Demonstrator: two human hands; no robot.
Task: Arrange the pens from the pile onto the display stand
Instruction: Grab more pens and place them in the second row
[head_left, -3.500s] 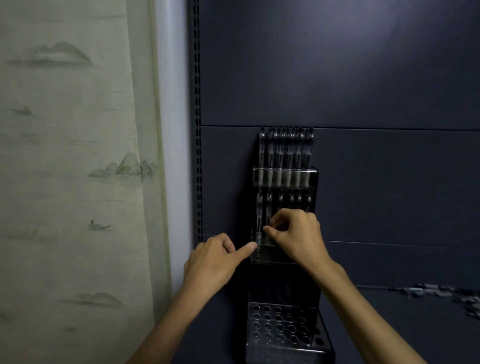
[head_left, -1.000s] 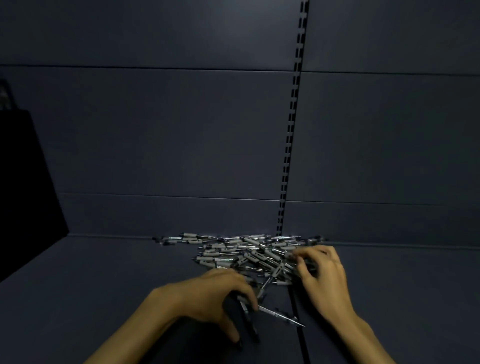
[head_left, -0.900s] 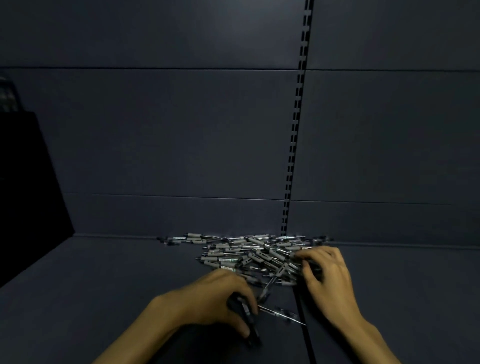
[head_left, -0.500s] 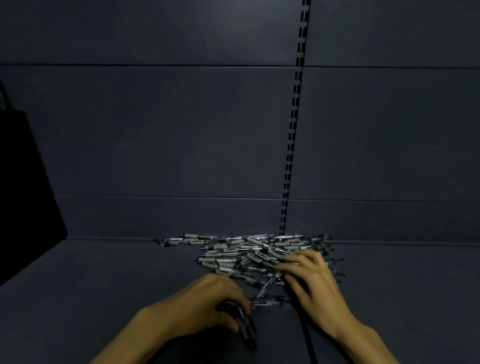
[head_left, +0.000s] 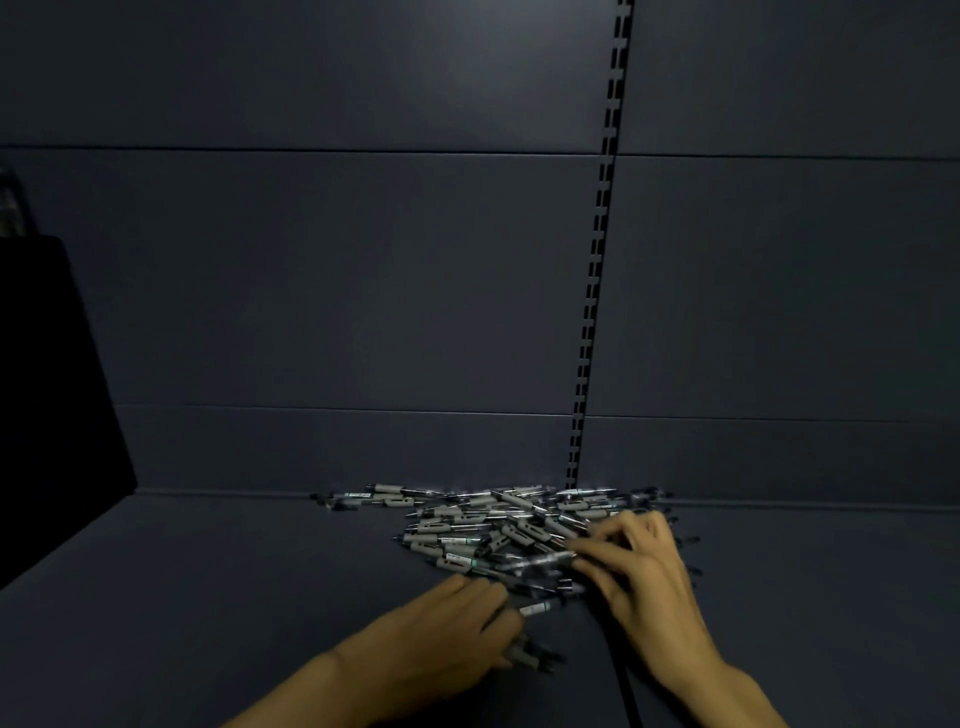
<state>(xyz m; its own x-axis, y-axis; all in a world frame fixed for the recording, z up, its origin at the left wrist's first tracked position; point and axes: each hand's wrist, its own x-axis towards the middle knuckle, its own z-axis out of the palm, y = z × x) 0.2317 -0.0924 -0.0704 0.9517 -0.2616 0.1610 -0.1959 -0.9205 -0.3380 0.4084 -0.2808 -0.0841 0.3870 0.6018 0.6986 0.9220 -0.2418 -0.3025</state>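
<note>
Pile of pens (head_left: 498, 525): grey-gripped, clear-barrelled, lying criss-crossed on the dark shelf (head_left: 234, 597), pushed up against the back panel (head_left: 337, 312) just left of the slotted upright (head_left: 592, 312). Tangle is loose; no common orientation, so each pen likely needs teasing out singly.

Right hand (head_left: 644, 571): over the near right edge of the pile, fingers curled, thumb and fingertips pinching one pen (head_left: 540, 560) that lies roughly crosswise. Judged: singling it out from its neighbours.

Left hand (head_left: 457, 629): knuckles up on the shelf just in front of the pile, fingers curled round a small bundle of pens (head_left: 535, 652), dark ends sticking out beyond the fingers. One pen (head_left: 537, 607) pokes out past its fingertips; held or loose, cannot tell. Judged: left acts as collector, so several go to the stand per trip.

Display stand: not in view. Dark slab (head_left: 47, 389) at far left, identity unclear.
</note>
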